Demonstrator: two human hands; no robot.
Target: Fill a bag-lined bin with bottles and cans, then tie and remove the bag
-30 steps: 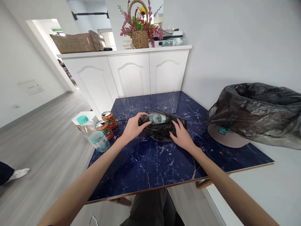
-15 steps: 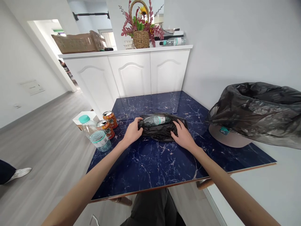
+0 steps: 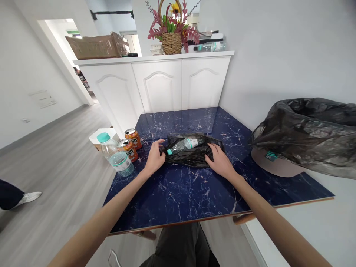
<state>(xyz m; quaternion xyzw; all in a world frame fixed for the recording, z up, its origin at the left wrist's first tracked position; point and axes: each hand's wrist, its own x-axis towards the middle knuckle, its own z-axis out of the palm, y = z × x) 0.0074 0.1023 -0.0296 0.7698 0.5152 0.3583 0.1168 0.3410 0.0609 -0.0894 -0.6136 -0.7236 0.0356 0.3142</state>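
A black plastic bag (image 3: 189,159) lies spread on the blue marbled table. On top of it rests a clear plastic bottle (image 3: 180,146) on its side, its teal cap to the left and its base end partly under the bag's folds. My left hand (image 3: 155,158) is closed on the bag's left edge, beside the cap. At the bag's right end, my right hand (image 3: 221,163) has its fingers curled over the plastic, gripping it. Left of my left hand stand a larger bottle (image 3: 116,155) with a teal cap and two orange soda cans (image 3: 128,149).
On the right, a bin lined with a black bag (image 3: 308,129) stands over a pale cap-like item (image 3: 274,163). Beyond the table is a white cabinet (image 3: 158,85) carrying a flower basket (image 3: 171,43) and a cardboard box (image 3: 94,47). A person's shoe (image 3: 29,198) shows at far left.
My left hand has drawn the bag's left edge off the lying bottle, and its teal cap now shows. The bottle has tilted slightly, cap end toward me. The view has shifted a little.
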